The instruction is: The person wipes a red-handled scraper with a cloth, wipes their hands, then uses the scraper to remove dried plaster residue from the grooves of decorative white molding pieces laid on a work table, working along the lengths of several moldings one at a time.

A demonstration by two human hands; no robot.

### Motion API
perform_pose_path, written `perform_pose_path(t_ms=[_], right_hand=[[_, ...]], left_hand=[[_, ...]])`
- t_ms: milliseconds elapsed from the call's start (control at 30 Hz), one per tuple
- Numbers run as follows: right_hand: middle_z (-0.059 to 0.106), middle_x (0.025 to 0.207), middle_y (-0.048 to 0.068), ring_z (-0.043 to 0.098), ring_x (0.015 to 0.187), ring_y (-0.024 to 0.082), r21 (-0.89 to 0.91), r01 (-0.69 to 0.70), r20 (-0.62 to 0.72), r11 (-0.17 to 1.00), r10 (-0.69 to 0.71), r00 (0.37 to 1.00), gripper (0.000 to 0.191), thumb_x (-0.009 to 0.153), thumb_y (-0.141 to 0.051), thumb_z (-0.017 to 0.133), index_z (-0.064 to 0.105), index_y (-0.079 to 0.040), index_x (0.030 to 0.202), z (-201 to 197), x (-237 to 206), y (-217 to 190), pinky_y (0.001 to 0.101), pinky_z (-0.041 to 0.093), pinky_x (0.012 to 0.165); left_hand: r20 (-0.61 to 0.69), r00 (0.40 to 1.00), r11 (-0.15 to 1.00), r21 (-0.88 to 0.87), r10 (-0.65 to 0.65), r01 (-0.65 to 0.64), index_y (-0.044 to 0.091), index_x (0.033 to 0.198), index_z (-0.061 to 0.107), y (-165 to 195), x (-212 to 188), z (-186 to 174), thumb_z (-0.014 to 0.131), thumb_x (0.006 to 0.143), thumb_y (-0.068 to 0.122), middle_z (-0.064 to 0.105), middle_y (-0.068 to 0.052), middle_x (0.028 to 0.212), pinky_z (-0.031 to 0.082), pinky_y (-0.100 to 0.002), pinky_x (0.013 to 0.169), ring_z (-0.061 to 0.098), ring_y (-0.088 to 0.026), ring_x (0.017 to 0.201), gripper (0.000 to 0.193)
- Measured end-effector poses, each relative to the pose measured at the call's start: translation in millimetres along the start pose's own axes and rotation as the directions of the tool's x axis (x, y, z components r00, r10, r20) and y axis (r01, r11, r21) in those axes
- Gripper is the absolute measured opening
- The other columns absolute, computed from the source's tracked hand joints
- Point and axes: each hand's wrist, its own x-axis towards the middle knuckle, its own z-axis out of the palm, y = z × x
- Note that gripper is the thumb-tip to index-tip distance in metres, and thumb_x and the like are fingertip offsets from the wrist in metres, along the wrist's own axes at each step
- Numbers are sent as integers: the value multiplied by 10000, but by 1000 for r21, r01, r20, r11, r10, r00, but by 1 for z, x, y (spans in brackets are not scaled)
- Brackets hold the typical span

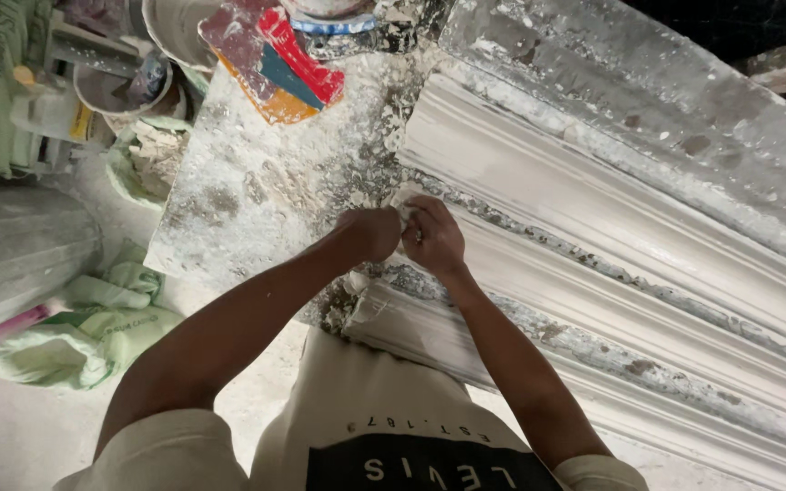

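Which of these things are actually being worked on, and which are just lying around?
In use:
left hand
right hand
small white lump pinched between them
white plaster moulding

Lying about:
coloured scraper blades
bucket
green sacks
plaster-caked bench

- The left hand [370,232] and the right hand [434,238] meet, both closed around a small white lump [404,211] pinched between them.
- The hands press at the near end of a long white plaster moulding [611,236], which runs off to the right along the counter [256,182].
- The counter is crusted with dried white plaster and grey patches.
- A paint-smeared flat tool [275,64], red, blue and orange, lies at the counter's far edge.
- White buckets [120,86] stand beyond it on the left.
- Pale green sacks [84,341] lie on the dusty floor [11,427] below, beside a grey drum [11,250].
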Motion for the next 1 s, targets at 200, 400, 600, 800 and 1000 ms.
perform_pose_path(t_ms=[200,400,600,800,1000], right_hand=[[686,1206,144,646,1106,326,-52,-8,-1,999,8,1000,100,843,-86,683,709,-17,910,-1,3,-4,410,566,881],[702,1221,131,623,1143,365,-106,37,22,994,-35,999,51,813,-67,658,636,-31,785,-7,8,-11,456,528,996],[685,1192,149,612,1096,373,-136,35,-11,990,-37,999,53,851,-59,648,641,-14,826,-7,11,-14,458,532,967],[677,1164,143,611,1077,354,-136,19,-38,991,-25,999,43,858,-54,645,652,-12,864,-3,9,-13,433,540,932],[671,1161,148,608,1096,357,-158,-6,25,987,10,1000,138,818,-68,652,669,8,932,-2,9,-8,432,531,965]], left_hand=[[74,996,999,-3,43,-43,-19,1180,547,9,11,-44,578,942,152,748,-218,1006,586,-510,758,748,-353,882,294],[93,992,996,-41,85,-82,-24,1146,574,-15,8,-92,561,952,154,749,-230,990,590,-511,738,748,-356,856,263],[-205,975,995,-31,84,-92,-29,1113,600,-26,-21,-22,544,963,156,751,-242,975,594,-512,717,749,-358,829,244],[-227,973,999,34,27,-20,9,1112,641,7,-21,-6,573,979,202,760,-191,971,600,-503,771,771,-348,906,245],[-53,998,997,76,-18,22,41,1087,730,29,8,-34,669,915,311,739,-144,965,579,-463,787,718,-286,892,326]])
